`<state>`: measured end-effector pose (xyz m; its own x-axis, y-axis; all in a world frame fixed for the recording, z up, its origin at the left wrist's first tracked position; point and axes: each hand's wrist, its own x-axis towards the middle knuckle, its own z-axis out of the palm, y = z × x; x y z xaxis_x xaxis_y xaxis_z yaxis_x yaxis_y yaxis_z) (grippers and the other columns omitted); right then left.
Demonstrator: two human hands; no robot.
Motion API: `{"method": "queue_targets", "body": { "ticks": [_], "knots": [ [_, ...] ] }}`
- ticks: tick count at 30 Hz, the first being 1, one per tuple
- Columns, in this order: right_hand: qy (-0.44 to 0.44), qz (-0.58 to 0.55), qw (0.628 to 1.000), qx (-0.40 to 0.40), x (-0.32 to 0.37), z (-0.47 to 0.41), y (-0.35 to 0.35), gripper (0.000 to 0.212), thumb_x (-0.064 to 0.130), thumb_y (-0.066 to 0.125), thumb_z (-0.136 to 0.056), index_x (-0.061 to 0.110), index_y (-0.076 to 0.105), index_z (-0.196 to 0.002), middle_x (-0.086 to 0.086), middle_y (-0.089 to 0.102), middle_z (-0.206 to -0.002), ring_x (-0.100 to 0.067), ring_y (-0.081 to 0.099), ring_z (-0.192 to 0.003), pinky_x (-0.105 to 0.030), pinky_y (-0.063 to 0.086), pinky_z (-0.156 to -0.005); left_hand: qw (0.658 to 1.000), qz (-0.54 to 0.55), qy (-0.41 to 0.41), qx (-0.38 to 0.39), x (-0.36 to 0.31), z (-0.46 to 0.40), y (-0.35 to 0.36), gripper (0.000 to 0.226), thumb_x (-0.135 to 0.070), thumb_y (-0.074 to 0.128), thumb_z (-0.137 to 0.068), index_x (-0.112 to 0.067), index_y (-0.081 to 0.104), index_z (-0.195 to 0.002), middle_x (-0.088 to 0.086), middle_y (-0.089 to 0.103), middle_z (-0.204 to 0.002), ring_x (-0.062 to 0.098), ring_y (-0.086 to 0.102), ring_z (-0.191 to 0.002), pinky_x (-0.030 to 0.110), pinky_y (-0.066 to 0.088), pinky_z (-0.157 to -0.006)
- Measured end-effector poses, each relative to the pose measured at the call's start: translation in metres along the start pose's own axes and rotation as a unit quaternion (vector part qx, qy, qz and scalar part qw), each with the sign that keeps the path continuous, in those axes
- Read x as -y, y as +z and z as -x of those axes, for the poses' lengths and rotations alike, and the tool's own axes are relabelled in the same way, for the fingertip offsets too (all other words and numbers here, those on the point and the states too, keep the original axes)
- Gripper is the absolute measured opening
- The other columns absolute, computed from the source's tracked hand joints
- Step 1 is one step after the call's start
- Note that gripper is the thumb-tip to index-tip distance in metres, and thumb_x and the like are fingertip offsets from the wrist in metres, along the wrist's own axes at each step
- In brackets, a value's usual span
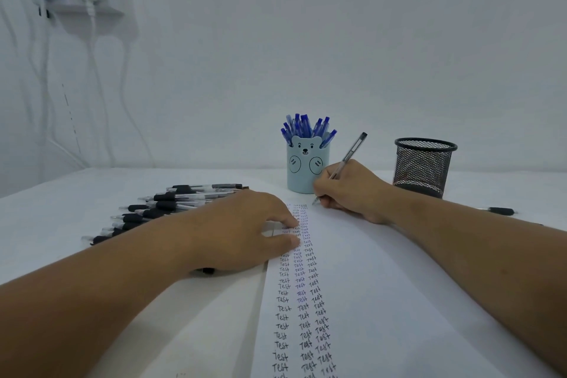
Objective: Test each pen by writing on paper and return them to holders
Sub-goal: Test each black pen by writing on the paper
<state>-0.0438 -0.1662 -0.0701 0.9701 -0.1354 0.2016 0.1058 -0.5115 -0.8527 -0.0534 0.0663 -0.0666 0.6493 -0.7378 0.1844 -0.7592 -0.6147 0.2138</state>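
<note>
Nearest, paper (383, 301) filled with "Test" columns. Left hand (245, 230) flat on its edge, hiding part of black pens (159, 209) beyond. Right hand (346, 193) gripping pen (343, 163), tip on paper. Behind paper: bear holder (307, 172), mesh cup (425, 167).

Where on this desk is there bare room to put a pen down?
Bare table lies left of and in front of the black pens, and between the bear cup and mesh holder. The paper right of the writing is blank. It is crowded under the left hand and right hand.
</note>
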Motion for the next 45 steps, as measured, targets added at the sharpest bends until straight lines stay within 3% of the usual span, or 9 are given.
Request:
{"method": "queue_targets", "body": {
  "ticks": [4, 11, 22, 27, 35, 45],
  "knots": [
    [-0.004, 0.022, 1.0, -0.005, 0.0009, 0.0025, 0.0004, 0.018, 0.011, 0.063, -0.083, 0.011, 0.061, -0.065, -0.002, 0.063, -0.054, -0.013, 0.045, -0.047, -0.022, 0.033, -0.049, 1.0, -0.004, 0.001, 0.002, 0.0, -0.0006, 0.0003, 0.042, -0.057, 0.057, -0.094, -0.037, 0.063, -0.131, -0.027, 0.055, -0.136, -0.009, 0.044, -0.128, 0.023, 0.031, -0.116],
    [0.001, 0.012, 1.0, 0.002, 0.0019, 0.0036, -0.0003, 0.018, 0.009, 0.063, -0.083, 0.011, 0.059, -0.065, -0.01, 0.064, -0.063, -0.011, 0.045, -0.046, -0.019, 0.034, -0.043, 1.0, 0.003, -0.007, 0.004, -0.0001, -0.0002, 0.0003, 0.042, -0.057, 0.058, -0.094, -0.038, 0.063, -0.131, -0.028, 0.054, -0.137, -0.009, 0.043, -0.129, 0.023, 0.031, -0.117],
    [-0.021, 0.053, 0.998, -0.006, 0.001, 0.0026, 0.0003, 0.019, 0.014, 0.062, -0.082, 0.015, 0.06, -0.063, -0.004, 0.066, -0.061, -0.012, 0.048, -0.053, -0.022, 0.036, -0.05, 1.0, 0.004, -0.009, 0.0, -0.0019, 0.0001, 0.0001, 0.041, -0.054, 0.058, -0.094, -0.037, 0.063, -0.131, -0.028, 0.054, -0.135, -0.011, 0.043, -0.127, 0.016, 0.029, -0.113],
    [-0.015, 0.03, 0.999, -0.014, -0.0012, 0.0013, 0.0007, 0.018, 0.014, 0.062, -0.079, 0.013, 0.061, -0.062, -0.007, 0.064, -0.059, -0.02, 0.047, -0.059, -0.029, 0.036, -0.055, 1.0, 0.014, -0.011, 0.002, -0.0005, 0.0008, 0.0007, 0.041, -0.055, 0.059, -0.094, -0.037, 0.064, -0.13, -0.028, 0.056, -0.135, -0.009, 0.045, -0.127, 0.022, 0.033, -0.115],
    [-0.029, 0.06, 0.998, -0.02, -0.0016, -0.0001, 0.0007, 0.018, 0.014, 0.062, -0.081, 0.013, 0.06, -0.063, -0.002, 0.064, -0.056, -0.012, 0.048, -0.052, -0.023, 0.037, -0.053, 1.0, 0.006, -0.004, 0.004, -0.0017, 0.0006, -0.0004, 0.041, -0.054, 0.058, -0.095, -0.036, 0.063, -0.131, -0.027, 0.055, -0.136, -0.01, 0.045, -0.126, 0.018, 0.031, -0.114],
    [-0.026, 0.067, 0.997, -0.022, -0.0031, -0.0017, -0.0002, 0.014, 0.016, 0.062, -0.08, 0.013, 0.062, -0.066, -0.002, 0.064, -0.055, -0.013, 0.048, -0.053, -0.023, 0.038, -0.054, 1.0, 0.008, -0.007, 0.004, -0.0021, 0.0005, -0.0003, 0.041, -0.054, 0.057, -0.095, -0.037, 0.063, -0.131, -0.028, 0.055, -0.135, -0.011, 0.044, -0.126, 0.017, 0.03, -0.114]
  ]
}}
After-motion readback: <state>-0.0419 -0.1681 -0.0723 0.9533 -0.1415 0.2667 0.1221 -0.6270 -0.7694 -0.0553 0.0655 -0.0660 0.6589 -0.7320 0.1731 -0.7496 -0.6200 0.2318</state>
